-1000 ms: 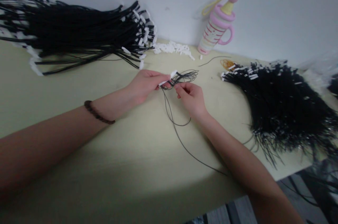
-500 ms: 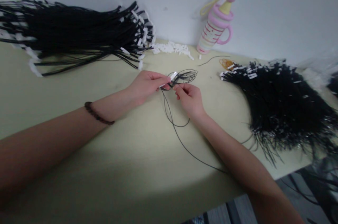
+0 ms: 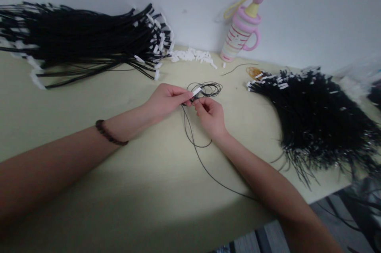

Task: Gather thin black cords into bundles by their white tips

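Observation:
Near the middle of the table, my left hand (image 3: 169, 100) pinches a small white connector (image 3: 197, 91) and the thin black wire beside it. My right hand (image 3: 210, 114) is closed just to the right, its thumb and forefinger pressed together at the wire. What exactly those fingertips grip is too small to tell. A loosely coiled black wire (image 3: 212, 88) lies just beyond both hands. From between them, a loop hangs down and one strand runs to the lower right, passing under my right forearm.
A large bundle of black cables (image 3: 89, 34) lies at the back left, beside scattered white connectors (image 3: 193, 55). Against the wall stands a pink and white bottle (image 3: 238, 36). Another black wire pile (image 3: 318, 114) and an orange coil (image 3: 253, 72) are on the right.
Both hands have moved slightly down in the view, still close together. The white connector sits a little lower and the coil's loops have spread somewhat to the left.

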Tool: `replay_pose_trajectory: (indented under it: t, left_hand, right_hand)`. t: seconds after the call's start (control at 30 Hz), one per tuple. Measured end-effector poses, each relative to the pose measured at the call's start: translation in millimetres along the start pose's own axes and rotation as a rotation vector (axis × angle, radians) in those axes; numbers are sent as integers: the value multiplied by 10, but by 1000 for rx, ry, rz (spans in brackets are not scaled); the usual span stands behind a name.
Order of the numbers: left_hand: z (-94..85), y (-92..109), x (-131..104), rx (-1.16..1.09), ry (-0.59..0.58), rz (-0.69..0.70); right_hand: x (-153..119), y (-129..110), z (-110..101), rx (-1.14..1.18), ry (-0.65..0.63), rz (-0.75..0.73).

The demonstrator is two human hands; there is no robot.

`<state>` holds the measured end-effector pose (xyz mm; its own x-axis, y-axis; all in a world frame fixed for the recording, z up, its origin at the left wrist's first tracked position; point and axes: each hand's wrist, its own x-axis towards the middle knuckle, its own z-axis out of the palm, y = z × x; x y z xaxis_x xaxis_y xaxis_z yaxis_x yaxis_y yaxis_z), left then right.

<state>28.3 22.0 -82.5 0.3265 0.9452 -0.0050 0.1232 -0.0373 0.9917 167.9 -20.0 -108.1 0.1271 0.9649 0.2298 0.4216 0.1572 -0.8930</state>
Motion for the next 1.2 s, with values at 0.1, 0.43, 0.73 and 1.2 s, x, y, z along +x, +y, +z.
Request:
replay_pose_trajectory:
  t: [0.1, 0.43, 0.73, 1.2]
  left_hand:
    - [-15, 6, 19, -49, -5, -37]
    - [-397, 446, 69, -427, -32, 129]
    - [-290, 466, -146, 235, -658, 114]
    - [-209, -31, 142, 309, -25, 26]
  right_hand:
    - [32, 4, -19, 29, -20, 3]
    - [274, 173, -484, 234, -453, -16]
    - [357, 231, -607, 637, -455, 226]
    - [-236, -453, -328, -447, -762, -758]
